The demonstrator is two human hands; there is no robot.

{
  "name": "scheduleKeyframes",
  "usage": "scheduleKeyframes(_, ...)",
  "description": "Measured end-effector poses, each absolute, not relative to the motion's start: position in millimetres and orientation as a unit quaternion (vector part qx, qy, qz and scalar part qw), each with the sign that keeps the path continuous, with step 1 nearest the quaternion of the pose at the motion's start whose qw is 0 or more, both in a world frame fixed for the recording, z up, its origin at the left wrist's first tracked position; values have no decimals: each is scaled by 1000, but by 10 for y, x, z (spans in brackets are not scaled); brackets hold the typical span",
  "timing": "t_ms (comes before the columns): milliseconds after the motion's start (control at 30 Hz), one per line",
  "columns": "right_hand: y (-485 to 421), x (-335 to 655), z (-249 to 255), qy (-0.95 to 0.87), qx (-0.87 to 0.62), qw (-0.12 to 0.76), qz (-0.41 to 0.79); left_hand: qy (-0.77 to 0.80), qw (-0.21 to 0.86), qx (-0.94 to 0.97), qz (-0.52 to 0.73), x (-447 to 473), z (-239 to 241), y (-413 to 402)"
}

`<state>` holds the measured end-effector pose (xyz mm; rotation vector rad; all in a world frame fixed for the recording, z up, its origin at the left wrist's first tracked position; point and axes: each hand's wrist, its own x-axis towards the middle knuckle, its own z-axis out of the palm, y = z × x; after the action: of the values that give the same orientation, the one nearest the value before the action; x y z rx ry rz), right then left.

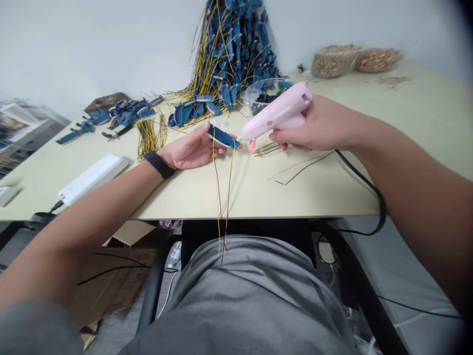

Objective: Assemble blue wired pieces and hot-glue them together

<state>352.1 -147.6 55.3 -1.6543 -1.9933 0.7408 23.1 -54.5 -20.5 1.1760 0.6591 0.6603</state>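
My left hand (194, 148) is closed on a curved blue plastic piece (222, 136), held above the table near the middle. Yellow and black wires (216, 182) hang from that piece over the table's front edge down to my lap. In my right hand (321, 125) is a pale pink glue gun (277, 112), its nozzle pointing left at the right end of the blue piece. Nozzle and piece look very close; whether they touch I cannot tell. A black cord (364, 182) runs below my right wrist. Loose wires (295, 170) lie on the table under the right hand.
A tall heap of blue pieces with wires (236, 54) stands at the back. More blue pieces (125, 113), cutting pliers (116, 133) and a white power strip (92, 177) lie left. Behind the glue gun is a clear tub (254, 93) of black parts; bags of small tan pieces (334, 61) sit back right.
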Motion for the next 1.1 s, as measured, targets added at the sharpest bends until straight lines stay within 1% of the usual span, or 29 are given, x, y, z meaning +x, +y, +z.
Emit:
scheduleKeyframes(467, -1529, 3445, 615, -700, -620, 230, 269, 295, 724, 550, 294, 236, -232, -537)
scheduleKeyframes(700, -1588, 3429, 638, -706, -599, 237, 294, 279, 734, 541, 301, 229, -254, -512)
scheduleKeyframes(833, -1562, 3413, 627, -693, -621, 236, 281, 280, 734, 541, 300, 228, -272, -469)
scheduleKeyframes(967, -1545, 3397, 614, -695, -614, 247, 282, 261, 749, 537, 289, 205, -309, -423)
scheduleKeyframes(1100, -1569, 3376, 630, -694, -614, 245, 285, 259, 738, 552, 289, 183, -336, -409)
